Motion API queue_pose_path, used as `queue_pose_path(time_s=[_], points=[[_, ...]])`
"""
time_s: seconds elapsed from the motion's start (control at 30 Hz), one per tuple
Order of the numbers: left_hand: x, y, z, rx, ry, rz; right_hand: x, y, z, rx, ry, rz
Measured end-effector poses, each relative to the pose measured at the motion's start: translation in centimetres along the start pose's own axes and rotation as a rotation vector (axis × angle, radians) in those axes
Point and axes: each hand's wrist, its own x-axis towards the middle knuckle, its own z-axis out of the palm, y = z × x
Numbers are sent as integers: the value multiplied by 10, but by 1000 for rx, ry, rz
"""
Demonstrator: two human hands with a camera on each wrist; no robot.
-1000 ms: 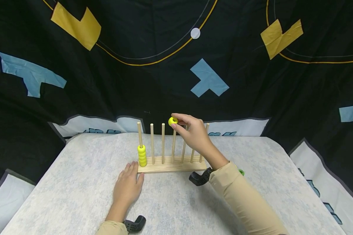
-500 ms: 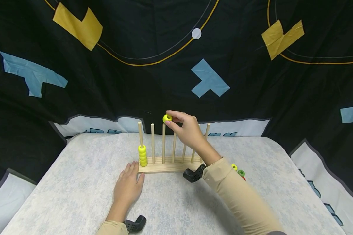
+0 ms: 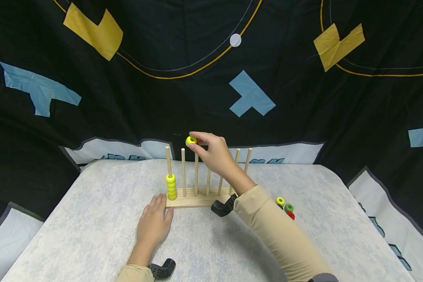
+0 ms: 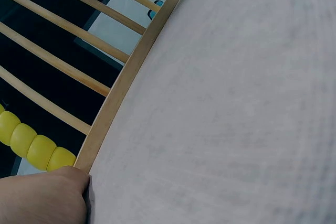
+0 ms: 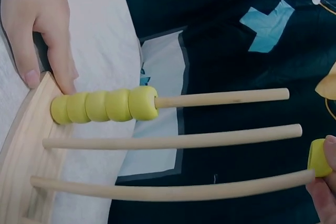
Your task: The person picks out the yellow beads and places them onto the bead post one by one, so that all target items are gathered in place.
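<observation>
A wooden peg rack (image 3: pixel 197 201) stands on the table with several upright pegs. Several yellow beads (image 3: pixel 170 188) are stacked on its leftmost peg. My right hand (image 3: pixel 213 153) pinches another yellow bead (image 5: pixel 318 157) between thumb and fingertips. In the head view that bead is above the rack, between the tops of the second and third pegs from the left. In the right wrist view it appears close to a peg tip; whether they touch is unclear. My left hand (image 3: pixel 153 225) rests at the rack's left end, thumb at the front corner, fingers extended alongside.
To the right on the table (image 3: pixel 102 235) lie a loose yellow bead (image 3: pixel 280 201), a green bead (image 3: pixel 288 208), a red bead (image 3: pixel 290 215) and a partly hidden dark bead. A black patterned cloth (image 3: pixel 183 105) hangs behind the table.
My right hand has carried the yellow bead leftward above the pegs. More loose beads show beyond the right sleeve. The left hand stays at the rack's end.
</observation>
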Motion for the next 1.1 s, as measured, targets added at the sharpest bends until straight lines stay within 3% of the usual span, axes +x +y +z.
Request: queue_pose_path(time_s=[1.1], points=[[0,0,1,-8,16,-17,19,-26,38,-39,-131,-23]])
